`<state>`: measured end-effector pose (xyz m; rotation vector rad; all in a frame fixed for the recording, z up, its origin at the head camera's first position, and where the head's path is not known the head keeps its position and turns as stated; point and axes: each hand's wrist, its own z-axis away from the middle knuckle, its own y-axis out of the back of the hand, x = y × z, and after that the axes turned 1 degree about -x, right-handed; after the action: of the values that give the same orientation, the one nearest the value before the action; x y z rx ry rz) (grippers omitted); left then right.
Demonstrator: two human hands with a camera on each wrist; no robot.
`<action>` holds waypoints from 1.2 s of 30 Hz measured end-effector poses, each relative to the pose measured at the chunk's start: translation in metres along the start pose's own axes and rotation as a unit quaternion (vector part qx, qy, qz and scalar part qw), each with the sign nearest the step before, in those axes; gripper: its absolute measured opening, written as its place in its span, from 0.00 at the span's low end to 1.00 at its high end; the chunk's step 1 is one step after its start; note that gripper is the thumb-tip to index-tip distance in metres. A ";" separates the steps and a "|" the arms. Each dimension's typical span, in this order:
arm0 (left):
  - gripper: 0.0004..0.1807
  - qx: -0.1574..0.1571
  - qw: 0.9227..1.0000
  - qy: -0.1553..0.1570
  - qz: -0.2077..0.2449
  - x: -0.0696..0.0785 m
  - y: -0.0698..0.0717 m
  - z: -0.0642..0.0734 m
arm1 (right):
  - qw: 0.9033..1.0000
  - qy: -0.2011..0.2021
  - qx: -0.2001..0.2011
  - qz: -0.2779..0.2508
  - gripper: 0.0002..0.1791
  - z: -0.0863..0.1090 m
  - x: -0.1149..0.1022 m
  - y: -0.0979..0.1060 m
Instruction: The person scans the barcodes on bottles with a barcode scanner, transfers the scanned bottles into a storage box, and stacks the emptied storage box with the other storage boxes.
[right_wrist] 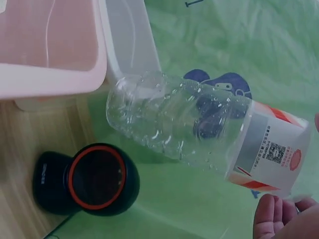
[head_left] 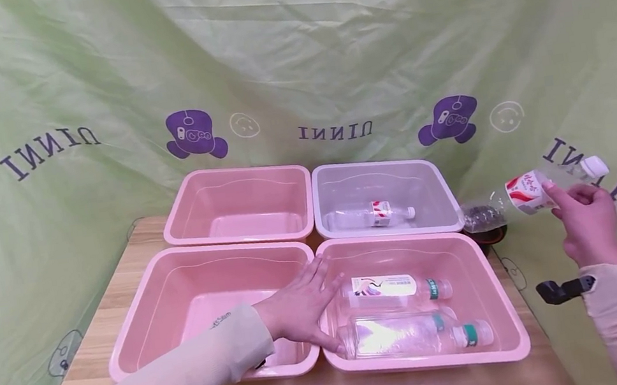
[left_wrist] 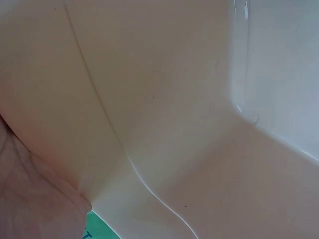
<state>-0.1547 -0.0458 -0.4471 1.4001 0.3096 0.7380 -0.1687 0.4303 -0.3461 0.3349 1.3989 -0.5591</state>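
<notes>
My right hand (head_left: 589,222) grips a clear plastic bottle (head_left: 525,193) with a red-and-white label and white cap, near the cap end. The bottle is held tilted, beyond the right edge of the bins, its base toward a black scanner-like device (right_wrist: 97,179) with an orange ring. My left hand (head_left: 302,305) rests with spread fingers across the adjoining rims of the front left pink bin (head_left: 150,295) and the front right pink bin (head_left: 500,297). Inside the front right bin lie several clear bottles, among them a labelled bottle (head_left: 384,287) with a green neck band.
Behind stand another pink bin (head_left: 237,204) and a pale lilac bin (head_left: 431,180) holding a red-labelled bottle (head_left: 382,213). All four sides' worth of bins sit on a wooden table (head_left: 118,293). A green printed curtain (head_left: 269,62) hangs around the table.
</notes>
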 end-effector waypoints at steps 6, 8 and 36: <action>0.70 -0.002 1.000 0.005 -0.009 0.000 0.002 -0.002 | 0.998 -0.011 0.051 0.037 0.31 -0.001 0.000 0.005; 0.70 -0.002 1.000 0.001 -0.012 0.001 0.002 -0.004 | 0.996 -0.012 0.074 0.058 0.31 -0.002 -0.001 0.008; 0.69 -0.004 1.000 -0.003 -0.023 0.004 0.002 -0.006 | 0.943 -0.019 -0.030 0.330 0.24 -0.025 0.067 0.009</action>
<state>-0.1555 -0.0387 -0.4450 1.3818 0.3334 0.6960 -0.1799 0.4396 -0.4169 0.7024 1.1699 0.0309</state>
